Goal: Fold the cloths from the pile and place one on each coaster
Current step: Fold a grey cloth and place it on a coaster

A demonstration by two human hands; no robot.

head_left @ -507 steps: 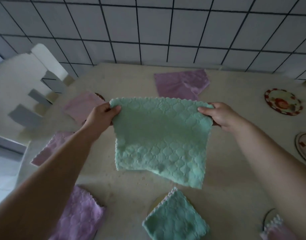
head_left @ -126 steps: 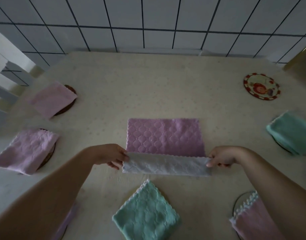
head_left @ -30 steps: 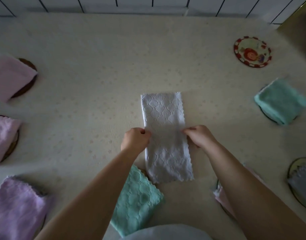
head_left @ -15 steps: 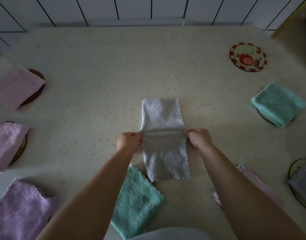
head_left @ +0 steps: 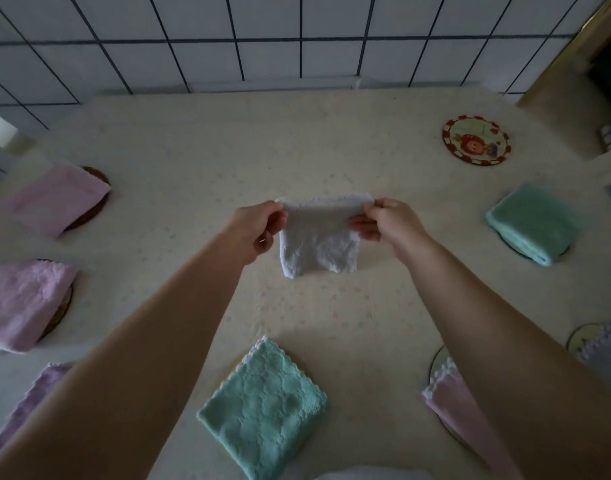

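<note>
Head view | L hand (head_left: 259,227) & R hand (head_left: 387,221) each pinch a top corner of folded white cloth (head_left: 319,242), held above table (head_left: 193,161) centre | 1 bare coaster (head_left: 476,144) far right | Risk: fold may slip open in transit if pinch loosens.

Prob. a home dining/kitchen spot: tiled wall (head_left: 297,36), tablecloth-covered table (head_left: 228,161), cartoon coaster (head_left: 476,144).

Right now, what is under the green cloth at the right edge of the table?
A round coaster shows as a dark rim beneath the folded green cloth. Most of the coaster is covered, so its pattern cannot be seen.
</note>
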